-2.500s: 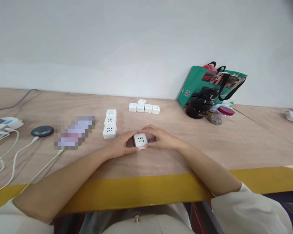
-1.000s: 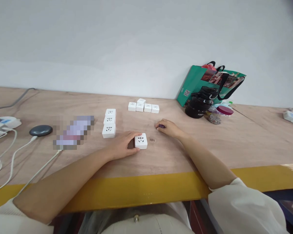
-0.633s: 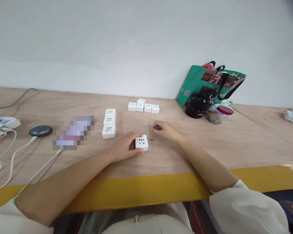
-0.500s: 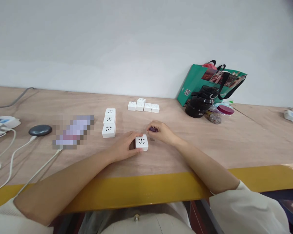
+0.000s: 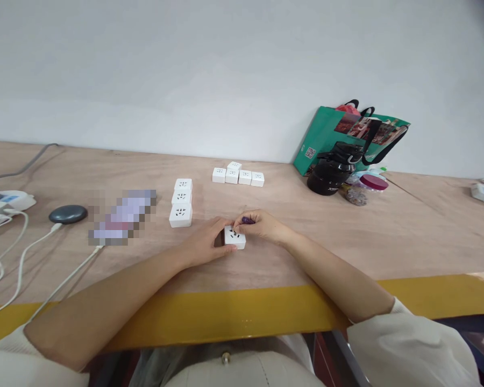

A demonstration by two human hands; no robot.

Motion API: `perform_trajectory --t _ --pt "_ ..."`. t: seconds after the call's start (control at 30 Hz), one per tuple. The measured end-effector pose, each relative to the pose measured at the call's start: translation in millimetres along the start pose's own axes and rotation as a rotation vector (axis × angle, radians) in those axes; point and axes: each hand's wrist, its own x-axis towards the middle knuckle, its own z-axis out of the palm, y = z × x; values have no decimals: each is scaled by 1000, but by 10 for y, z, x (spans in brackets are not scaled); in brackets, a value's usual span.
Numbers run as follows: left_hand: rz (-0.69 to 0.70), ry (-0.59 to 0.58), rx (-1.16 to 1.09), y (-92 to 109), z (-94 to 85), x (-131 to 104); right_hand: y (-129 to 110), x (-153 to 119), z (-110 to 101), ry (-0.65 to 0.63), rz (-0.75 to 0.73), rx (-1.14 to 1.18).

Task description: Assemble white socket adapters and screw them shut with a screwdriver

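A white socket cube (image 5: pixel 234 237) lies on the wooden table (image 5: pixel 347 236) in front of me. My left hand (image 5: pixel 204 242) grips its left side and steadies it. Pinched in the fingers of my right hand (image 5: pixel 262 226) is a small purple tool (image 5: pixel 247 220), whose tip is over the cube's top face. Three more white socket cubes (image 5: pixel 181 203) stand in a column to the left. A cluster of several white cubes (image 5: pixel 237 175) sits further back.
A green bag (image 5: pixel 349 134), a black bottle (image 5: pixel 331 169) and a jar with a red lid (image 5: pixel 367 185) stand at the back right. A dark round puck (image 5: pixel 68 214), white cables (image 5: pixel 32 252) and a blurred patch (image 5: pixel 121 216) lie at left. A yellow strip (image 5: pixel 242 314) edges the table.
My right hand went out to the right of the cube, came back leftward with the purple tool and now has it over the cube's top. The left hand stayed on the cube.
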Motion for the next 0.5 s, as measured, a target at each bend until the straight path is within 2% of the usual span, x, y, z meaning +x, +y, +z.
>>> perform_trajectory --t 0.17,0.4,0.5 --pt "8 -4 6 1 -2 2 -28 -30 21 -25 -100 -148" --pt "29 19 30 -19 17 4 -29 -52 38 75 -221 -410" --pt "36 19 13 -21 21 3 -85 -90 58 53 -251 -509"
